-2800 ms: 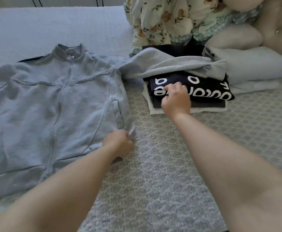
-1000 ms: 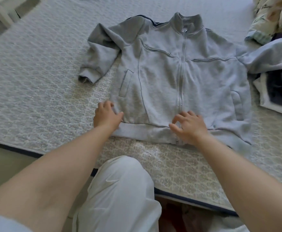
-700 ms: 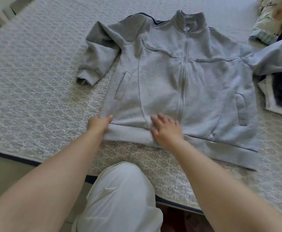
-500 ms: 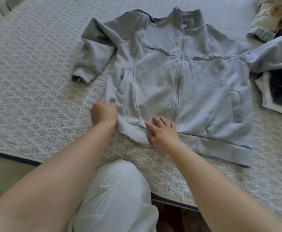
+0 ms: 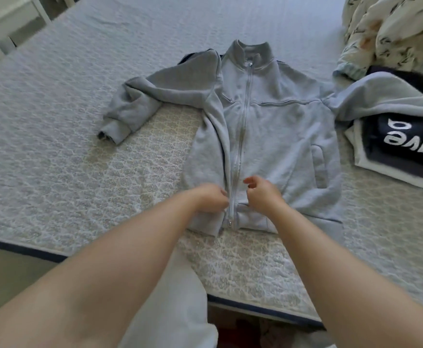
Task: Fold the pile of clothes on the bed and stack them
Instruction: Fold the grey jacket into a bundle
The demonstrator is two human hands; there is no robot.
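Left hand (image 5: 211,198) pinching folded jacket (image 5: 268,136) edge at the zip; right hand (image 5: 261,192) just beside, loosely curled, holding nothing. Best laid flush along the zip, then smoothed outward. Beyond: left sleeve (image 5: 130,109) splayed on bed (image 5: 54,146); stack (image 5: 406,149) far right.

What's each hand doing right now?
Left hand: pinches the folded-over edge of the grey jacket.
Right hand: fingers loosely curled, holding nothing visible.

Both bare forearms reach forward and converge, the left hand (image 5: 211,198) with fingers curled tight as if pinching (what it grips is hard to tell), the right hand (image 5: 264,193) just beside it, fingers loosely curled, apart.
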